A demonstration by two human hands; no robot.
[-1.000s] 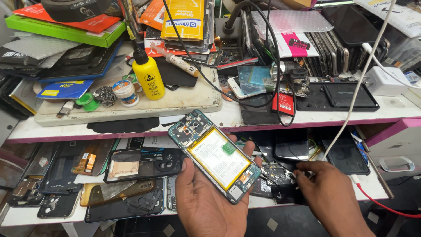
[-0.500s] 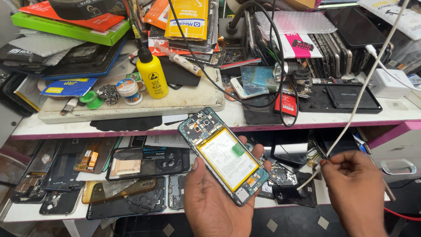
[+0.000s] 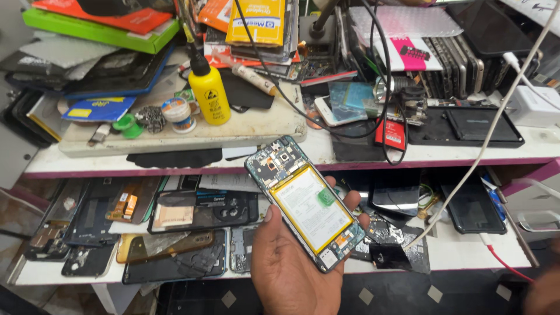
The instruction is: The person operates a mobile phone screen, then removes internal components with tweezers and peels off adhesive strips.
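Above cluttered shelves [image 3: 291, 156], left hand [image 3: 291, 268] grips opened phone [image 3: 304, 203] diagonally, camera end pointing up-left.

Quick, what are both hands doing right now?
Left hand: closed around an opened phone, battery showing.
Right hand: only a sliver shows; cannot tell.

Phone repair shop: parts-strewn bench [image 3: 274, 125]

opened phone [image 3: 305, 202] in left hand [image 3: 291, 268], bottle [image 3: 211, 93] behind on upper shelf [image 3: 291, 153]
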